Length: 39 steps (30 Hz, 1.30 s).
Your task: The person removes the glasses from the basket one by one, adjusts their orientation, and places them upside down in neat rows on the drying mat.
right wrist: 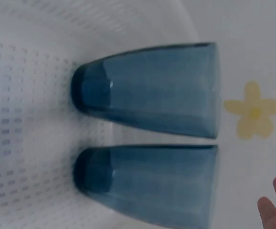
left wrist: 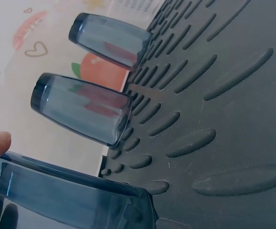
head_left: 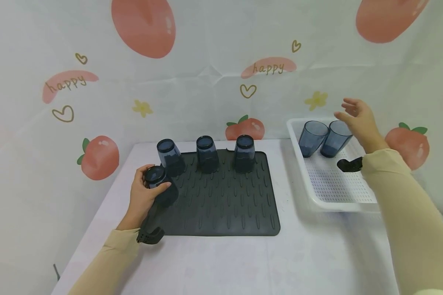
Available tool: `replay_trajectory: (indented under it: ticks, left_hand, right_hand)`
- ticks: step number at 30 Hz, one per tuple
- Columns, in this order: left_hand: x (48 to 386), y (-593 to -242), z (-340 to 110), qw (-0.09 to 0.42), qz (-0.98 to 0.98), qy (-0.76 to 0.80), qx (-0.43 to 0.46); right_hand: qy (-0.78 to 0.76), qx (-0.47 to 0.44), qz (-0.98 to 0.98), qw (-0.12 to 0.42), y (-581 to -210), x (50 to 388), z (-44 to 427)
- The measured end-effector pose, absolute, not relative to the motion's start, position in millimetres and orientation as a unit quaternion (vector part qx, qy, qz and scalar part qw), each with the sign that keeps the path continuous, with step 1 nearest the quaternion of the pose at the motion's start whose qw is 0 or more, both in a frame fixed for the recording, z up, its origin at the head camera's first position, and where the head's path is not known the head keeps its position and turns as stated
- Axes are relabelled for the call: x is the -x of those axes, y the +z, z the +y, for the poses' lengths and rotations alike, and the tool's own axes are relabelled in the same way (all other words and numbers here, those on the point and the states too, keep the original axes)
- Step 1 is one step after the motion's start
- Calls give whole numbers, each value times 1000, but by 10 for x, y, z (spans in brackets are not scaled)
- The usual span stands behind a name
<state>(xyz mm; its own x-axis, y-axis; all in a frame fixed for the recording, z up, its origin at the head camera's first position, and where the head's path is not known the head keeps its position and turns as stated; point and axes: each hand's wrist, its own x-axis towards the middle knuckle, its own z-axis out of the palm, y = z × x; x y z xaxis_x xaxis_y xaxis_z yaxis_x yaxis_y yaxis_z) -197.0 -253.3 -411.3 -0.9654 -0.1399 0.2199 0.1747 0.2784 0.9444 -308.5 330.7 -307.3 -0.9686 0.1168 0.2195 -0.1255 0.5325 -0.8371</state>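
My left hand (head_left: 142, 196) is wrapped round a blue drinking glass (head_left: 166, 192) that stands upside down at the left side of a dark ridged drying mat (head_left: 221, 209). Behind it, three more upturned glasses form a back row: a left one (head_left: 171, 157), a middle one (head_left: 207, 155) and a right one (head_left: 245, 153). Over the white basket (head_left: 317, 205) hovers my right hand (head_left: 359, 123), fingers loosely spread and holding nothing. Below and left of it, two blue glasses, one left (right wrist: 152, 188) and one right (right wrist: 152, 90), lean mouth-up against the basket's back wall.
The mat lies on a white table (head_left: 243, 262), with the basket to its right. A pale wall sheet (head_left: 192, 98) printed with fruit, hearts and flowers hangs directly behind both. The basket has raised walls and a perforated floor.
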Motion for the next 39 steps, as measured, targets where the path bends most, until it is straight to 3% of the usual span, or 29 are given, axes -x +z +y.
replay_trajectory:
  ticks: [16, 39]
  left_hand:
    - [1966, -4082, -2506, 124, -788, -603, 7]
    - [1949, -4095, -2523, 124, -789, -602, 9]
  right_hand:
    - [434, 36, -899, 52, -3517, 3178, 3625]
    - [431, 65, -900, 26, -3680, 3214, 3597]
